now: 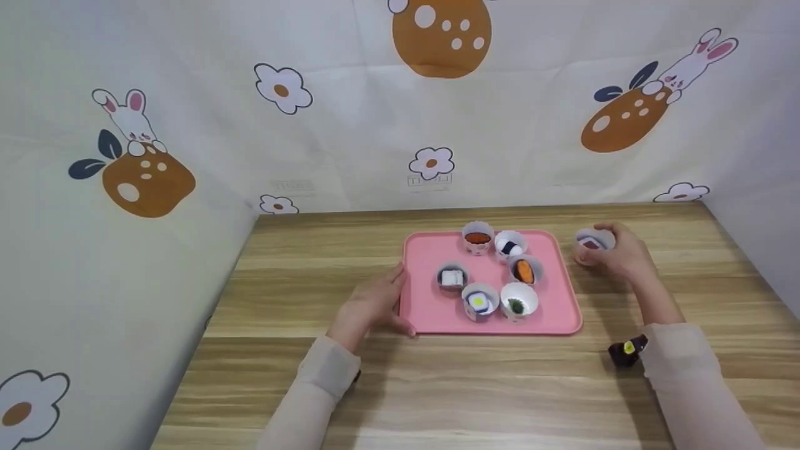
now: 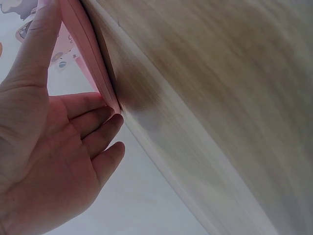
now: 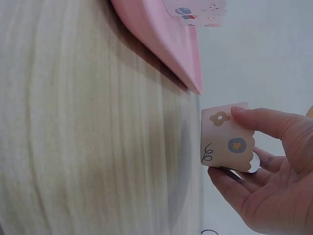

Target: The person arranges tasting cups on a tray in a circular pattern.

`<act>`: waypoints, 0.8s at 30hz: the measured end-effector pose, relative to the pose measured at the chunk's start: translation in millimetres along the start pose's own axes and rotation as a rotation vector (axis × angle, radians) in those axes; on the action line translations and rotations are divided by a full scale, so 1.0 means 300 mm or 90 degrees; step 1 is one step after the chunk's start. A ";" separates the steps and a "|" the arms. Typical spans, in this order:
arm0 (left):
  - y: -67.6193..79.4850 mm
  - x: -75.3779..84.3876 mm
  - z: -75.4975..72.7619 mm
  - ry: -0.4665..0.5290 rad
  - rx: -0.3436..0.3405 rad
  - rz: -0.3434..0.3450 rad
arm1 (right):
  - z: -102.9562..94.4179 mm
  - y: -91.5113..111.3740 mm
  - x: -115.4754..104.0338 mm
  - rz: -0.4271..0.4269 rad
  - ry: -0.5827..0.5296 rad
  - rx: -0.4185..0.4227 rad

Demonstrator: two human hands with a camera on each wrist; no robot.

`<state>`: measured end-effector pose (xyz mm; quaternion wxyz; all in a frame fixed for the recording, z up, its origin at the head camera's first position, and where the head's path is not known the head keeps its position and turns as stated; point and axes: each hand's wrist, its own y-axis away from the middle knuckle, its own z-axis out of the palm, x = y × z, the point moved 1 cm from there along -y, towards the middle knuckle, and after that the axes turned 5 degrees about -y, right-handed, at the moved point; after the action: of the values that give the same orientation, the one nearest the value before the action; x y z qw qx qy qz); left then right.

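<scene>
My right hand (image 1: 625, 253) grips a patterned paper cup (image 3: 227, 137) between thumb and fingers, low over the table to the right of the tray. A white piece with a dark red top (image 1: 589, 242) lies inside that cup. The left hand (image 1: 375, 300) rests against the left edge of a pink tray (image 1: 419, 250), its fingers fairly straight and its thumb by the front corner. On the tray stand several similar cups, among them one with a red piece (image 1: 478, 238), one with an orange piece (image 1: 524, 271) and one with a green piece (image 1: 516, 305).
The tray lies on a wood-grain table (image 1: 300, 269). A small dark object with a yellow mark (image 1: 627, 350) sits beside the right sleeve. Cloth printed with rabbits and flowers (image 1: 350, 137) hangs behind the table and along its sides.
</scene>
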<state>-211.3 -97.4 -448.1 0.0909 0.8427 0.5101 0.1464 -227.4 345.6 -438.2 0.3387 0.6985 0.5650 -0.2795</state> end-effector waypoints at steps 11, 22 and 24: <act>-0.003 -0.001 0.003 -0.025 0.004 0.006 | 0.003 0.020 -0.066 -0.027 -0.002 0.010; -0.002 0.001 -0.001 -0.024 -0.008 -0.002 | 0.026 0.034 -0.165 -0.082 0.008 0.013; -0.002 0.002 -0.001 -0.021 -0.007 -0.002 | 0.036 0.038 -0.188 -0.086 0.003 0.012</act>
<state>-211.6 -96.5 -448.0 0.1041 0.8437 0.5088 0.1355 -228.0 301.9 -399.5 0.3114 0.6627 0.6088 -0.3054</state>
